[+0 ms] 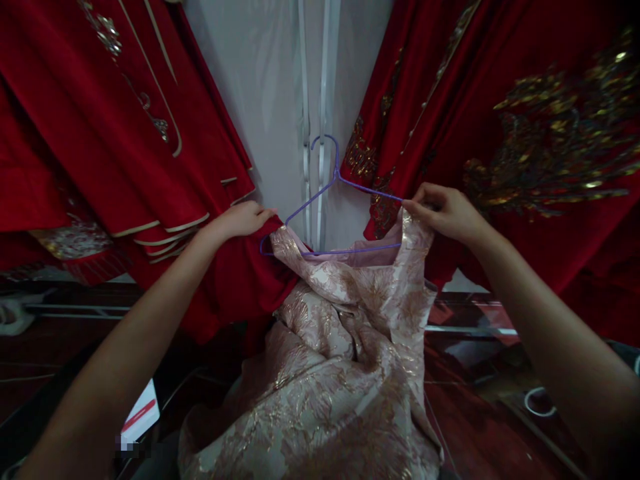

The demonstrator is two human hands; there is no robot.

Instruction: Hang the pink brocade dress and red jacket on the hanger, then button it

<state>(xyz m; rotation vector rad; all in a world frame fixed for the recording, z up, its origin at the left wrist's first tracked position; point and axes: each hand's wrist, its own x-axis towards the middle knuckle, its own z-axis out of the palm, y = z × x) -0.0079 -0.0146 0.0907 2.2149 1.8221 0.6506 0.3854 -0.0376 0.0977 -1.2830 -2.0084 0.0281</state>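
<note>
A pale pink brocade dress [345, 347] with gold floral pattern hangs bunched from a thin purple wire hanger [330, 190]. My left hand [245, 220] is closed on the dress's left shoulder at the hanger's left end. My right hand [443, 210] pinches the dress's right shoulder together with the hanger's right arm. The hanger's hook points up in front of a white wall [270, 100]. The dress's lower folds drop toward me.
Red garments with cream trim [125, 133] hang at the left. Red garments with gold embroidery [540, 133] hang at the right. White vertical rails [315, 80] run up the wall. A phone with a lit screen [143, 410] lies low at the left on a dark floor.
</note>
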